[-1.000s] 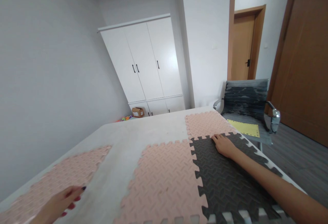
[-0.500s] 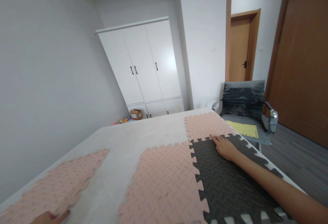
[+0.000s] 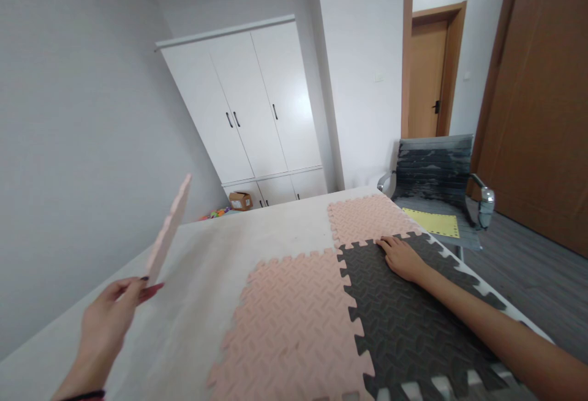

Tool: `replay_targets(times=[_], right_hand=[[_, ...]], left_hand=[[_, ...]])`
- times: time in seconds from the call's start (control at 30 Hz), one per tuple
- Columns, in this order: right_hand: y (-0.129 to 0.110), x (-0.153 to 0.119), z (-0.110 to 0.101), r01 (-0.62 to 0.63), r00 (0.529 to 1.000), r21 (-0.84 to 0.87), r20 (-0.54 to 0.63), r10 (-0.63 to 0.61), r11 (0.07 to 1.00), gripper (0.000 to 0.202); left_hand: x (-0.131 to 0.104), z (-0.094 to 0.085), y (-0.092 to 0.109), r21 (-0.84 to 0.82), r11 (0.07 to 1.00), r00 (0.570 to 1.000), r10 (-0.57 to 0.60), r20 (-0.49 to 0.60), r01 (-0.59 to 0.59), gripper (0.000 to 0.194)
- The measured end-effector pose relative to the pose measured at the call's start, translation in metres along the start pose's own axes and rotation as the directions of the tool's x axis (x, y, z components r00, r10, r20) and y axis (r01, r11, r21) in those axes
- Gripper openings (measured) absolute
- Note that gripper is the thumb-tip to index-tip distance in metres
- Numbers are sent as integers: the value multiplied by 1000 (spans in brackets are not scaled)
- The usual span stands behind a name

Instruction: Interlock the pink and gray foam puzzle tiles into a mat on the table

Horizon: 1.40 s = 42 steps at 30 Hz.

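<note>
soft, even daylight with faint cabinet glare, wide-angle edge stretch

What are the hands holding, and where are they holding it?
The left hand pinches a raised pink foam tile at its lower end. The right hand holds nothing; it rests on the mat.

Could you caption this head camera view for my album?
Left hand raises a pink foam tile; right hand rests on a dark one.

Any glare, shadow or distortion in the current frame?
Head view: pale glare on the right door of the wardrobe; faint, soft-edged shadow on the table near the raised pink tile; wardrobe leaning, probably lens distortion or camera tilt.
</note>
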State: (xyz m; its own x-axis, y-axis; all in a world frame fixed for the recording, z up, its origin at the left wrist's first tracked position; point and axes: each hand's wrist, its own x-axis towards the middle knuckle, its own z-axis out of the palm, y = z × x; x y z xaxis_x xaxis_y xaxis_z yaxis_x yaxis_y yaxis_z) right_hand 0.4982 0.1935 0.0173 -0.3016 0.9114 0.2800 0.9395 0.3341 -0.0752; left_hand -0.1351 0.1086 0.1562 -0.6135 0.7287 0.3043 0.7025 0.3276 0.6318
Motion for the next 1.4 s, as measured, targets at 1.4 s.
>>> replay_targets(times=[1.4], right_hand=[[-3, 2, -1, -42, 999, 31, -16, 43, 999, 48]], left_hand=[[23, 185, 28, -234, 852, 654, 512, 557, -468, 40]])
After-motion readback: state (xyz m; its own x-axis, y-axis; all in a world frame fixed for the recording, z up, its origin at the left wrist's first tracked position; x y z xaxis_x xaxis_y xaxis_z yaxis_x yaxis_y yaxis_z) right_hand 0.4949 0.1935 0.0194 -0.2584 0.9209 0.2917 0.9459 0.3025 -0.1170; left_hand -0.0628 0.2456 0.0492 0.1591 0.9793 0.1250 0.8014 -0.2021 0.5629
